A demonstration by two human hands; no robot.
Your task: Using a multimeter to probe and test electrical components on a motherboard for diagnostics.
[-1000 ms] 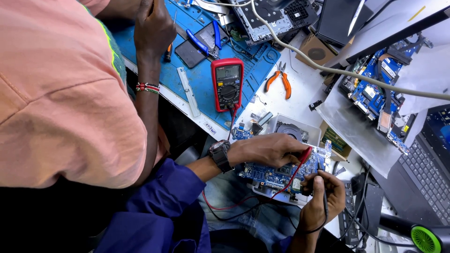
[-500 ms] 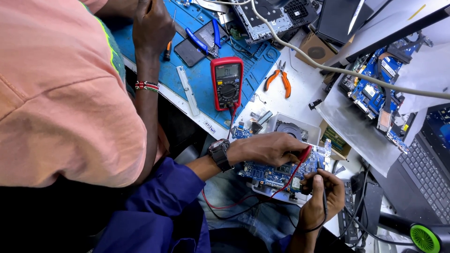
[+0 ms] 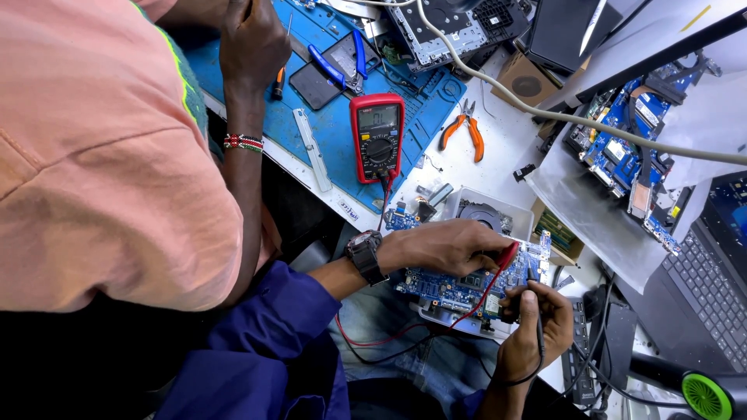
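Presently, your left hand (image 3: 447, 245) grips a red probe (image 3: 506, 257) on the blue circuit board (image 3: 455, 286) beneath it. Your right hand (image 3: 537, 327), just beside, pinches a black probe (image 3: 534, 289); red multimeter (image 3: 377, 138) beyond.

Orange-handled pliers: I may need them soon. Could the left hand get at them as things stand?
Probably yes. The pliers lie uncovered on the table beside the red meter, with nothing over them. But the left hand is pinching the red probe, so it is not free.
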